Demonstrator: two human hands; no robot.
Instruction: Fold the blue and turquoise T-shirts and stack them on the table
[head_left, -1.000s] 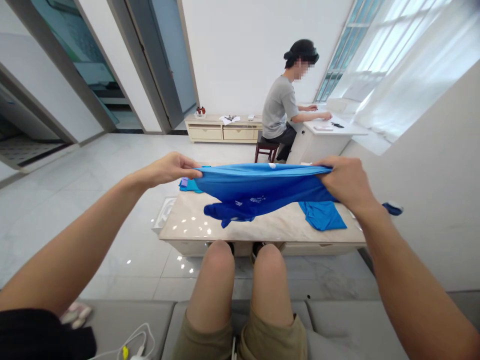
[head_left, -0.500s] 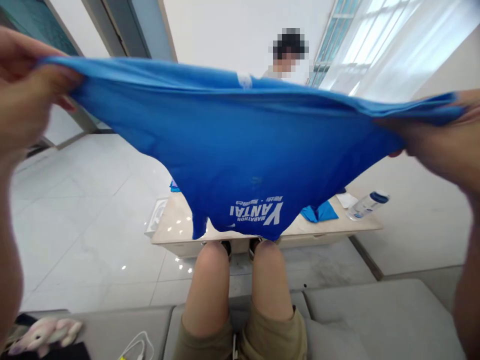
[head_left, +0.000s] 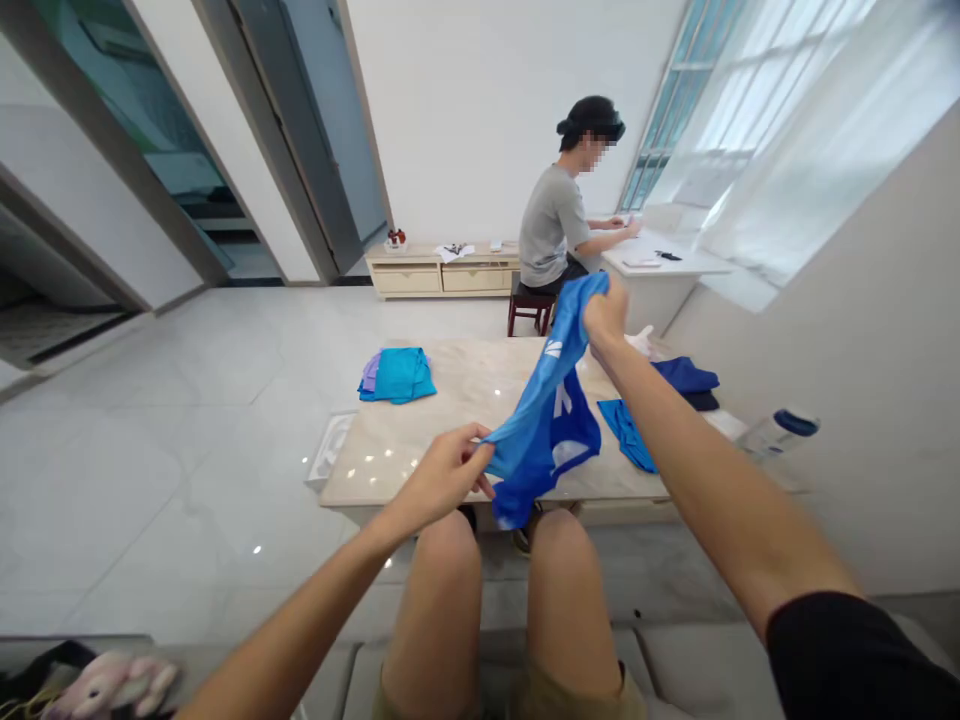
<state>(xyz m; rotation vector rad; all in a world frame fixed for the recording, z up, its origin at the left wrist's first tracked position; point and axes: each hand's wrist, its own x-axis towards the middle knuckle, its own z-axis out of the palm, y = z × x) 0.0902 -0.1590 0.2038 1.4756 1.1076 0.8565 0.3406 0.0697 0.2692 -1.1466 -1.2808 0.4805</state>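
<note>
A blue shirt (head_left: 536,420) with white print hangs slantwise between my two hands, above the near part of the marble-topped table (head_left: 465,385). My left hand (head_left: 450,465) pinches its lower left end between thumb and fingers. Higher up and farther right, my right hand (head_left: 606,312) is closed on the other end, near the far side of the table. The cloth is gathered and its lower part dangles near the table's front edge. On the left of the table lies a folded teal and purple clothes stack (head_left: 401,375).
Right on the table are blue cloth (head_left: 630,440), dark blue folded cloth (head_left: 686,376) and a clear bottle (head_left: 776,435). Behind it a person (head_left: 553,215) sits on a stool at a white desk (head_left: 667,255). A plush toy (head_left: 112,685) lies on the sofa, bottom left.
The shirt was stretched wide and close to the camera. Both hands have moved inward and away from me, and the shirt now hangs narrow and slanted. The view takes in more of the room.
</note>
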